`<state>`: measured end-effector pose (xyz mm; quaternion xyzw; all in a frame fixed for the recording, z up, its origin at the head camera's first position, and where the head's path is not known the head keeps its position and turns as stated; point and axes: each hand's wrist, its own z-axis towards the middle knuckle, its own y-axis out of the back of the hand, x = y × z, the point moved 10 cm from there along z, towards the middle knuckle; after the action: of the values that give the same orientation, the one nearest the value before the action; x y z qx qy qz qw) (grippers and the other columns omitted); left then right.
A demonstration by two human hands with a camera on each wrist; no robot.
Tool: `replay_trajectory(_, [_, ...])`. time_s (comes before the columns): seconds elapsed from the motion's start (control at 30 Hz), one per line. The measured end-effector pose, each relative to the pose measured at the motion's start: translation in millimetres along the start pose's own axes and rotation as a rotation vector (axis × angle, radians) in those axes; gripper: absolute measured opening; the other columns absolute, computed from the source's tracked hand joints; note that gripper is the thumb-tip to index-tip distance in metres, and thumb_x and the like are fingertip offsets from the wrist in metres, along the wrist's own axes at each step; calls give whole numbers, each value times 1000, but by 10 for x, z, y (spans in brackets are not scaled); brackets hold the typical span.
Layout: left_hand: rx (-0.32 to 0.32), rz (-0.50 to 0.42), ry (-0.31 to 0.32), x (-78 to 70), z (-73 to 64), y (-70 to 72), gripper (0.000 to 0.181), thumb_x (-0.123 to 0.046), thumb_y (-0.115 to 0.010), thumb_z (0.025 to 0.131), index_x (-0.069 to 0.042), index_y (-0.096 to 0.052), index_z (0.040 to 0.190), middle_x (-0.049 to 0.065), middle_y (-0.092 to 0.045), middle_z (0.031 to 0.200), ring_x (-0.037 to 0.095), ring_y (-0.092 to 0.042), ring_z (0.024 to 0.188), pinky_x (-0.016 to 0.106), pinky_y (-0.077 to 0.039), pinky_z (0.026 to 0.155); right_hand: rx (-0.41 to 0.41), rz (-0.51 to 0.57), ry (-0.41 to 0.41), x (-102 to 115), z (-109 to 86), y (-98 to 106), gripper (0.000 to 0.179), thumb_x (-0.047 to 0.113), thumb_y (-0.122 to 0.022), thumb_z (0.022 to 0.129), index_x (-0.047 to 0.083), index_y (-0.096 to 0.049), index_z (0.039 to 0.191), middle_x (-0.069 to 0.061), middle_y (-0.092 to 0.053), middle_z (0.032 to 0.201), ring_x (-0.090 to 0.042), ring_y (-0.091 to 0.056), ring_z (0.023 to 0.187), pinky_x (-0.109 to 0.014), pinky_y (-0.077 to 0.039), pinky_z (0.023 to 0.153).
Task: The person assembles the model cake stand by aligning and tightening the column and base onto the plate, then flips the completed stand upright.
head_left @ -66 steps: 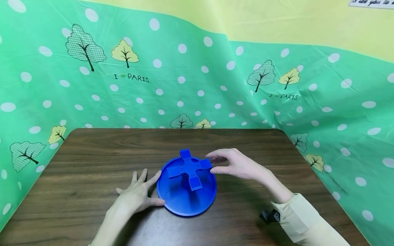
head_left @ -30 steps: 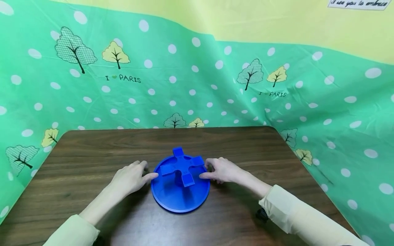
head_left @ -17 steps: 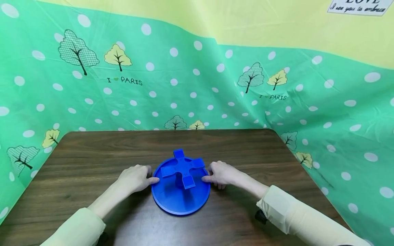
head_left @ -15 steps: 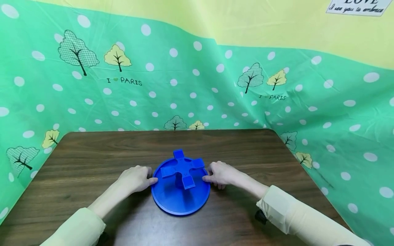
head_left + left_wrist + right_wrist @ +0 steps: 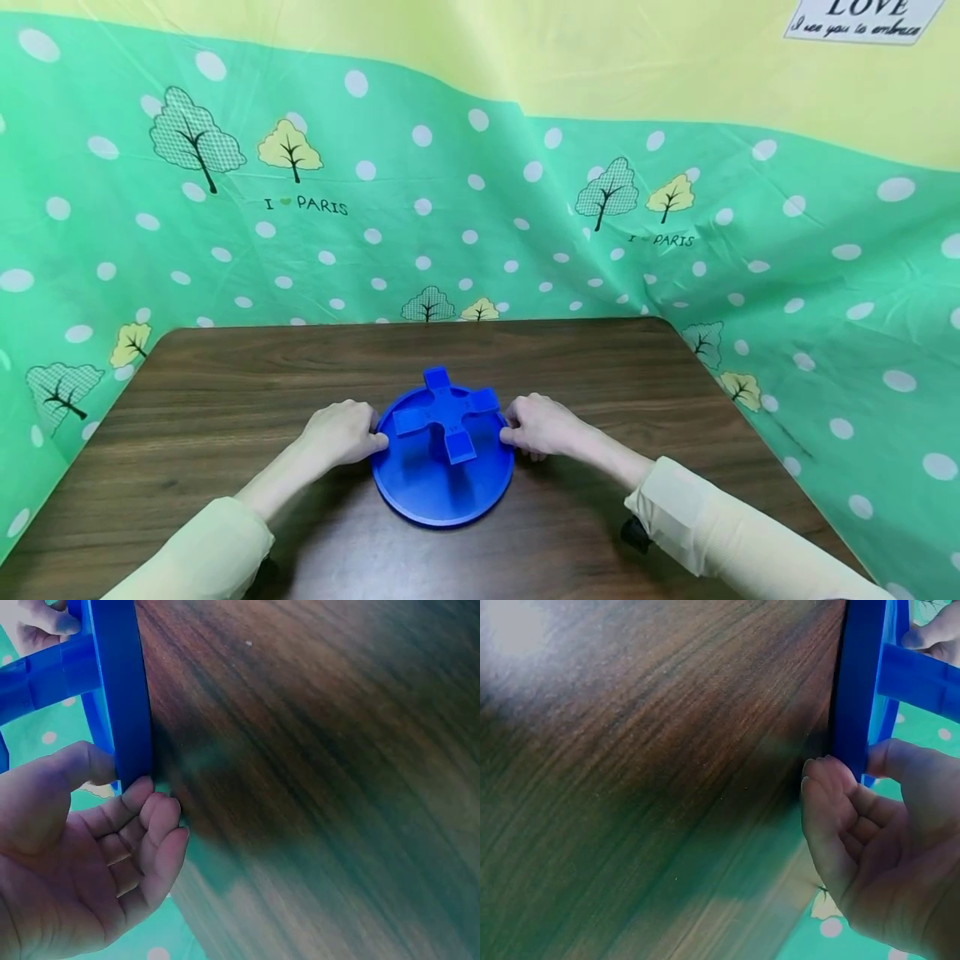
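A blue plastic stand [image 5: 442, 496] rests on the table. It has a round, rimmed base, a short post and a four-armed cross-shaped top [image 5: 447, 410]. My left hand [image 5: 339, 433] pinches the base's left rim, its thumb over the edge and its curled fingers against the outside. On the opposite side, my right hand [image 5: 542, 427] pinches the rim the same way. In the left wrist view the left fingertips [image 5: 142, 789] meet the rim's lower edge at the tabletop. The right wrist view shows the right thumb [image 5: 889, 757] over the rim and the fingers curled beneath it.
The brown wood-grain table [image 5: 300, 358] has rounded far corners. Behind it and along its sides hangs a green and yellow cloth [image 5: 450, 208] printed with trees and dots. A small black object [image 5: 636, 533] shows under the right sleeve.
The left hand's spread fingers have gathered onto the left rim. The right hand has come down from beside a cross arm to the right rim. The view has shifted slightly.
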<state>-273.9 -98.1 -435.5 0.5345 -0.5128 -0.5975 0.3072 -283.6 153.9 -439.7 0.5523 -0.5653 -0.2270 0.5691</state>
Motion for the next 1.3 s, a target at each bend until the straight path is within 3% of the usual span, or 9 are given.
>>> replay_trajectory(0.2, [-42,-108,-10,-71,3,115,37,-18,-66,86,-15,-46,54,-4,-42,52,15,-43,50,26,-29,48,-49,53,-7,3,-4,97,34,20,-67,93,12,-61,60,-3,-66,54,-15,-66,42,-27,-54,43])
replay_trajectory(0.4, [-63,-285,-8,-59,24,228,28,-13,-64,88,-12,-52,63,0,-62,56,8,-64,49,25,-43,49,-112,13,-3,41,-12,275,35,22,-66,94,13,-62,60,1,-63,51,-14,-64,41,-27,-52,45])
replay_trajectory(0.63, [-74,-396,-8,-19,62,376,24,-11,-60,89,-11,-50,68,3,-63,61,11,-70,54,24,-46,49,-212,-64,27,136,-50,549,38,27,-64,93,19,-58,57,7,-57,46,-7,-58,40,-28,-46,47])
replay_trajectory(0.77, [-111,-403,-37,-59,65,545,21,-11,-59,88,-10,-50,69,3,-64,62,14,-69,56,25,-46,50,-311,-96,59,196,-93,761,39,28,-64,90,21,-54,54,10,-52,44,-7,-55,42,-28,-40,46])
replay_trajectory(0.93, [-189,-344,-102,-133,88,769,23,-12,-60,89,-11,-51,68,3,-67,60,11,-64,54,26,-42,50,-417,-142,116,258,-135,981,41,28,-66,90,20,-48,54,9,-44,47,-10,-46,47,-26,-33,47])
replay_trajectory(1.3, [-301,-324,-208,-224,90,1059,22,-12,-61,94,-13,-54,74,-2,-59,62,9,-56,57,24,-42,54,-548,-117,203,292,-197,1201,37,35,-66,98,20,-62,63,9,-54,54,-8,-48,51,-26,-39,50])
